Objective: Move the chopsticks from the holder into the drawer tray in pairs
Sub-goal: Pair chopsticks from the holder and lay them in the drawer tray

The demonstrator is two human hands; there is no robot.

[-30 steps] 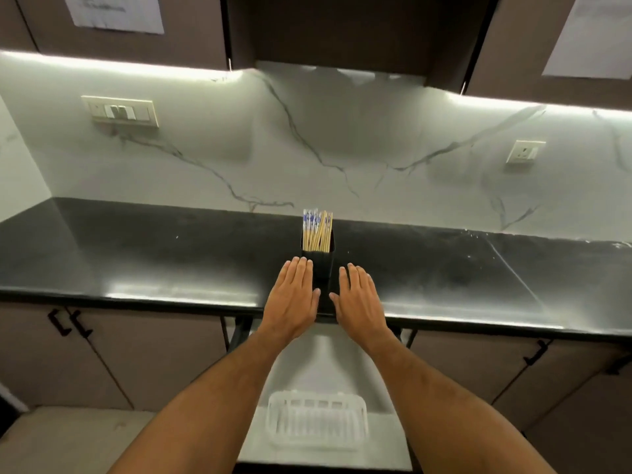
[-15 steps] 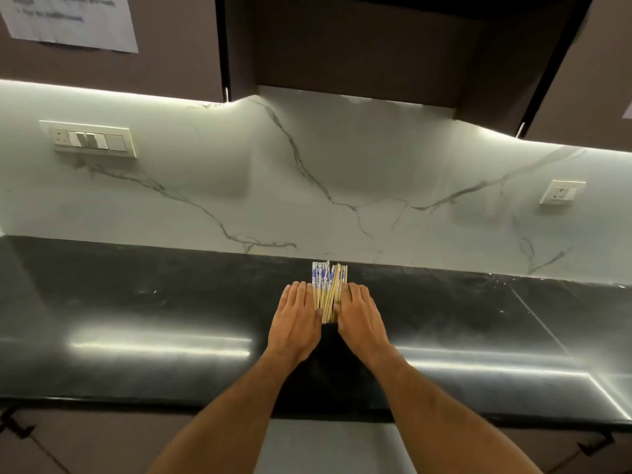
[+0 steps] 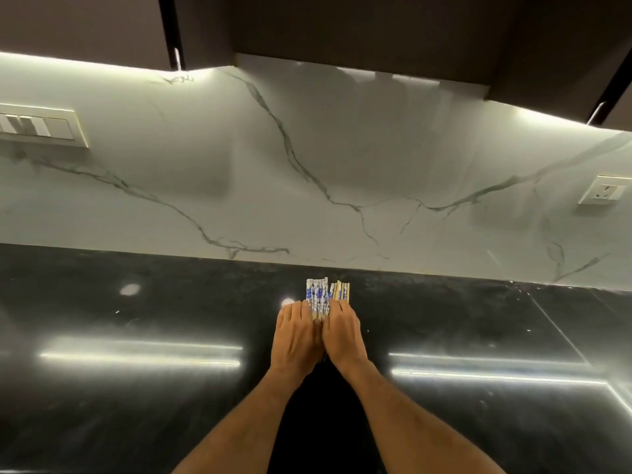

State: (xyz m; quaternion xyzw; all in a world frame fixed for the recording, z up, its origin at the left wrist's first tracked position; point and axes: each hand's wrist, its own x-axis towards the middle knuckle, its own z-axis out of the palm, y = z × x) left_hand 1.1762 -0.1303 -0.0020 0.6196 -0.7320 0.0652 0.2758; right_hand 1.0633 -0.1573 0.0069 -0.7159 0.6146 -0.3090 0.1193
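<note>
Chopsticks: a bundle standing upright near the middle of the black countertop, toward its far edge, just in front of the marble backsplash. The tops on the left carry a blue-and-white pattern; those on the right are plain wood.
Holder: almost wholly hidden behind the two hands; its shape and colour cannot be made out.
Left hand: back toward the camera, fingers reaching up against the left side of the bundle. Whether they curl round any stick cannot be told.
Right hand: pressed close beside the left hand, fingertips bent in at the right side of the bundle. Whether they pinch a stick cannot be told.
Step in hand: likely picking out a first pair from the holder.
Doing it well: separate two matching sticks at their tops, pinch both together, and lift straight up so the rest stay put and the holder does not tip. One hand could steady the holder.
Drawer tray: out of view, so the destination cannot be checked.
Hard to see: fingertips, thumbs, the number of sticks, and how deep they sit.
Surroundings: a switch plate on the far left wall, a socket on the far right, dark cabinets above.
</note>
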